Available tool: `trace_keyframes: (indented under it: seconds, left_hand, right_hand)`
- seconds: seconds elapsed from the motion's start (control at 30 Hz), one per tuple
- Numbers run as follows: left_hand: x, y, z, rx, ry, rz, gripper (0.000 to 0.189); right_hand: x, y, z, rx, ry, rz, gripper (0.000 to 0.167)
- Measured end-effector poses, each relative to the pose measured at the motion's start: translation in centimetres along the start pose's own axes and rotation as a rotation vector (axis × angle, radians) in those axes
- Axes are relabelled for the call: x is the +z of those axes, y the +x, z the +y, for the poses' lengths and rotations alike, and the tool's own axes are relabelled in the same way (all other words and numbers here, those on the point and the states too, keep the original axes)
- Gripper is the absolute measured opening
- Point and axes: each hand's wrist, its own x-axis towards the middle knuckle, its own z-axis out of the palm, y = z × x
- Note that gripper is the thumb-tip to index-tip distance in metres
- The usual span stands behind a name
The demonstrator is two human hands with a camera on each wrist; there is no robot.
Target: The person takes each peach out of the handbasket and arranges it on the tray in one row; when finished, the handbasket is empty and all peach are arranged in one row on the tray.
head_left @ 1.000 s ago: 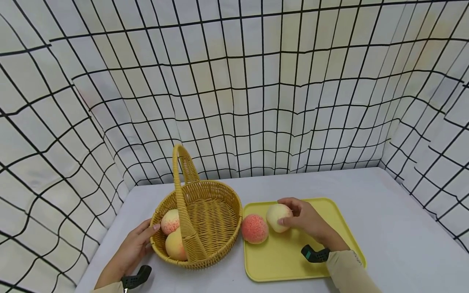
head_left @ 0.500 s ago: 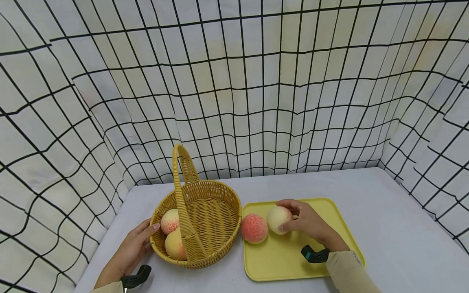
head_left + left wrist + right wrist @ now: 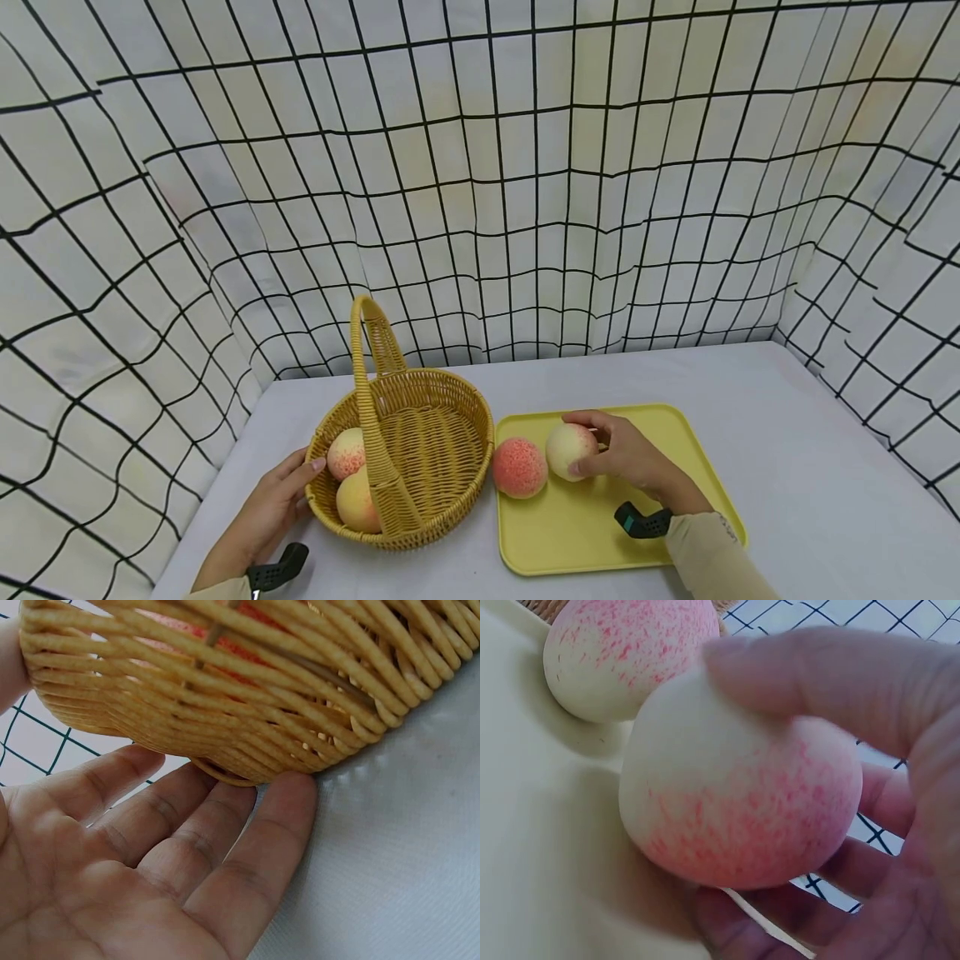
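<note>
My right hand grips a pale peach with a pink-speckled side, thumb on one side and fingers curled round the other. It is close over the yellow tray. Just left of it on the tray sits a redder peach, whose pale lower side shows in the right wrist view. My left hand holds the near left side of a wicker basket, thumb at the rim and fingertips against the outer weave. Inside the basket's left part lie a speckled peach and a yellowish peach.
The basket's tall arched handle stands up across its opening. Tray and basket stand side by side on a white-covered table. White cloth with a black grid walls in the back and both sides.
The peach in my right hand has shifted slightly toward me, with more of its pink side showing. My left hand, the basket and the other peaches stay in place.
</note>
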Motion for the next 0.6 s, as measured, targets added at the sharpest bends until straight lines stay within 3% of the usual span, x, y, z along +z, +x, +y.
trace_keyframes:
  seconds: [0.6]
  left_hand:
    - [-0.05,0.19,-0.01,-0.007,0.012,0.008,0.074]
  right_hand:
    - [-0.12,0.14,0.50,-0.031,0.019,-0.039,0.064]
